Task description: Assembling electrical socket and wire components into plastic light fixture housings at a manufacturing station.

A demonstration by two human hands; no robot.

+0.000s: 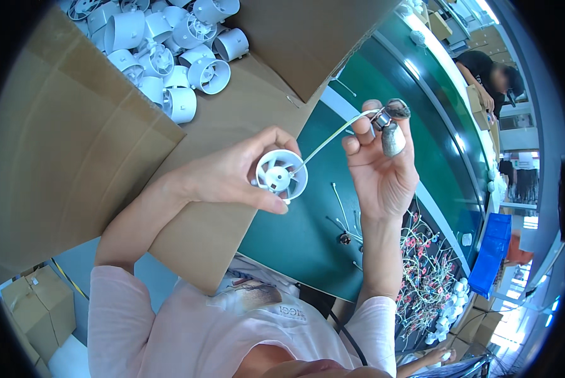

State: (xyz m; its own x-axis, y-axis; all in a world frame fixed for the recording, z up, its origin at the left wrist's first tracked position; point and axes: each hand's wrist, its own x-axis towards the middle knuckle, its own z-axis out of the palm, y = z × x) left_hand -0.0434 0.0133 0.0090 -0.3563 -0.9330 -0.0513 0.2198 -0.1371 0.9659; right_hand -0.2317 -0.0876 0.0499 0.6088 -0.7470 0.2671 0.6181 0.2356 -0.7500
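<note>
My left hand [226, 173] grips a round white plastic fan housing [299, 179] by its outer wall, its spoked open end facing up. From the hub, a thin whitish cable [325, 143] stretches up and right to a small motor coil [381, 120]. My right hand [383, 179], palm up, pinches that coil between its fingers. Worn greyish finger covers [393, 140] sit on two of its fingertips. The housing is held over the edge of an open cardboard box, the coil above the green work surface [282, 252].
The cardboard box [219, 120] holds many white housings [210, 75] at the far left. A loose coil with leads [345, 238] lies on the green surface. Tangled wired parts [424, 271] are heaped at right, near a blue bin [491, 252]. Another person [484, 75] works at the far right.
</note>
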